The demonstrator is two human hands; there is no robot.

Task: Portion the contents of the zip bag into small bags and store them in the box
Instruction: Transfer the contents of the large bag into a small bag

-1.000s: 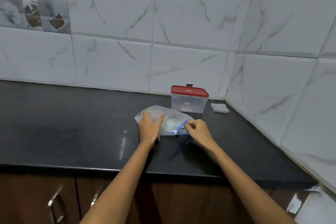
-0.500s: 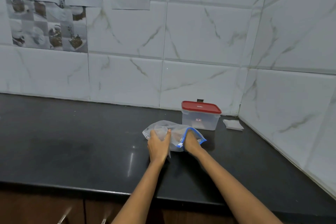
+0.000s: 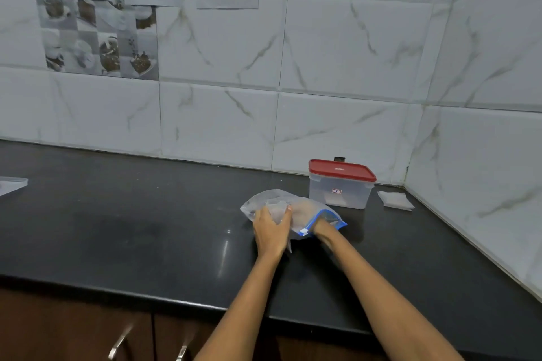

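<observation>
zip bag [image 3: 265, 199]: clear, blue zipper rim, lies on black countertop [image 3: 117, 228] at lower centre, mouth now spread wide open; 1.0 s ago just being unzipped
left hand [image 3: 271, 230]: fingers curled over bag's left side, holds it down, same as before
right hand [image 3: 306, 212]: now pushed inside bag to the wrist; grip cannot tell
box [image 3: 340, 187]: clear, red lid on, just behind bag, unmoved
small bags [image 3: 394, 199]: flat stack right of box

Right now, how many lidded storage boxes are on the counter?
1: the red-lidded box stands near the back corner, just behind the zip bag. Nothing seems to hide another.
</observation>
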